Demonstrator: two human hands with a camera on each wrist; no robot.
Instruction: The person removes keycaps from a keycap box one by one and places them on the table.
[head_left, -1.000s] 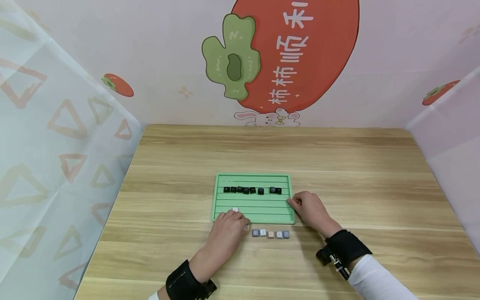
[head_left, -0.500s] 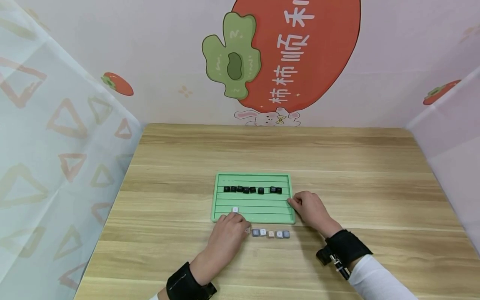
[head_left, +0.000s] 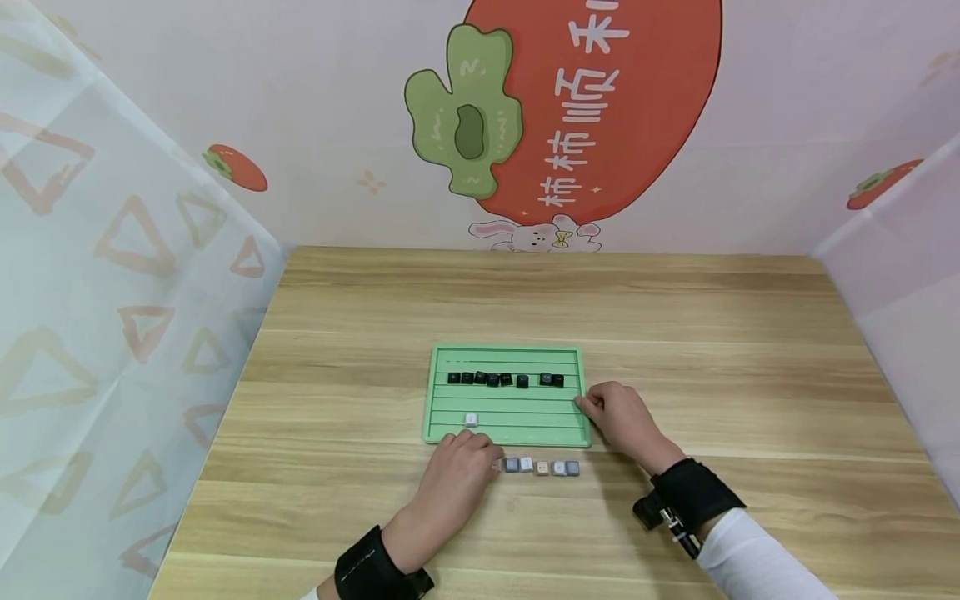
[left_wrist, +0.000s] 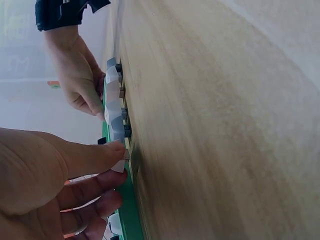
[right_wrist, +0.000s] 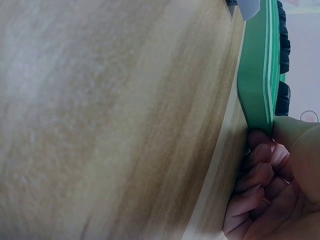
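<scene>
My left hand is in front of the green ridged tray. In the left wrist view its thumb and forefinger pinch a pale keycap, mostly covered in the head view. To the right of those fingertips, a row of white, grey and beige keycaps lies along the table. One white keycap sits on the tray near its front left. My right hand grips the tray's right edge, thumb over the rim and the other fingers curled against the side.
Several black keycaps form a line across the tray, with gaps toward the right. The wooden table meets a printed backdrop behind and printed sheets at both sides.
My left hand has drawn back slightly toward the front, uncovering the white keycap on the tray. The right hand and the tray stay in place.
</scene>
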